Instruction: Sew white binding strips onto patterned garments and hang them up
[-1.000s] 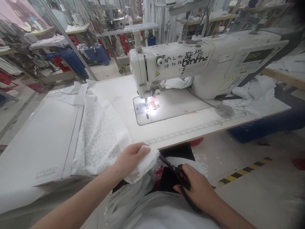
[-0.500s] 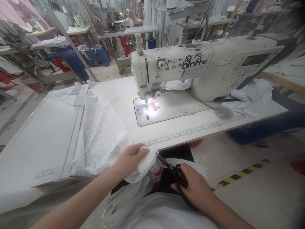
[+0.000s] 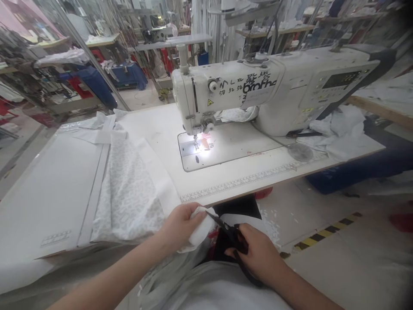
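Observation:
Just off the table's front edge, my left hand [image 3: 182, 226] pinches a piece of white fabric [image 3: 200, 231] between thumb and fingers. My right hand [image 3: 256, 249] grips black-handled scissors [image 3: 232, 234], and their blades reach up and left to the fabric's upper edge, beside my left fingertips. Whether the blades are parted or closed on the cloth I cannot make out. To the left of my hands, a pale patterned fabric [image 3: 132, 193] with a plain white band [image 3: 156, 172] lies across the table and hangs over its edge.
A white sewing machine [image 3: 232, 90] with its needle lamp lit stands on the white table [image 3: 155, 125]. A printed ruler [image 3: 238, 183] runs along the front edge. Crumpled white fabric [image 3: 342, 129] lies at the right, and a blue bin [image 3: 342, 168] is below it.
The scissors have moved left and closer to my left hand, with their blade tips now at the fabric's edge. My left hand has dipped slightly. The view has shifted a little.

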`<state>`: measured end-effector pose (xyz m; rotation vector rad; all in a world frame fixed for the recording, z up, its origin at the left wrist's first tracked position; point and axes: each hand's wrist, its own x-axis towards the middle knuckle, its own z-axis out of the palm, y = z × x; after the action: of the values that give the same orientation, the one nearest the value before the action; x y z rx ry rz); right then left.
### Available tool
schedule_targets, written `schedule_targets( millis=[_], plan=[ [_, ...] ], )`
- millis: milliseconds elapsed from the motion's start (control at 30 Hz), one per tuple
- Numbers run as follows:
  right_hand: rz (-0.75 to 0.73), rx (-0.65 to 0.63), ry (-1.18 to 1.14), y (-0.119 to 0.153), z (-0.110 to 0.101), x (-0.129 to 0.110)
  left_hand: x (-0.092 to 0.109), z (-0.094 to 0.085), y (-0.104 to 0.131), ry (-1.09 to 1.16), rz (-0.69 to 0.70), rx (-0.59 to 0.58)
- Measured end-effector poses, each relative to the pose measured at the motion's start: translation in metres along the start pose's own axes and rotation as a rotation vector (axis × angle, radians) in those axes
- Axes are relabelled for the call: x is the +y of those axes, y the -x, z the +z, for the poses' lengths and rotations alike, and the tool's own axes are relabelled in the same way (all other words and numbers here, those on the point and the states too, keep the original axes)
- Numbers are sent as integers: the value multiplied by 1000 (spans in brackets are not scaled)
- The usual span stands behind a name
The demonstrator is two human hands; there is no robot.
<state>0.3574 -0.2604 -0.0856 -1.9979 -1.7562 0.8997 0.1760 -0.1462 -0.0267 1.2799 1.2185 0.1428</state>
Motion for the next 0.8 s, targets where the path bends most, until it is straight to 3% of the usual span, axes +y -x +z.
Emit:
schedule_targets(
  millis=[233, 400, 467, 567, 600, 700, 800],
  plan=[
    [2, -12, -26, 5, 7, 4, -9, 3, 3, -122, 31, -34],
    [3, -107, -133, 8, 2, 8, -1, -14, 15, -433, 42, -204],
    [3, -48, -93, 0, -13, 5, 13, -28, 8, -559, 164, -92],
    [-5, 131, 61, -33, -50, 2, 34, -47, -19, -751, 387, 243],
    [-1, 185, 121, -50, -65, 3, 39, -52, -31, -793, 415, 305],
    [1, 313, 312, -105, -105, 14, 44, -63, -61, -847, 457, 381],
    [-36, 449, 488, -143, -122, 20, 42, -67, -75, -1065, 661, 444]
  ],
)
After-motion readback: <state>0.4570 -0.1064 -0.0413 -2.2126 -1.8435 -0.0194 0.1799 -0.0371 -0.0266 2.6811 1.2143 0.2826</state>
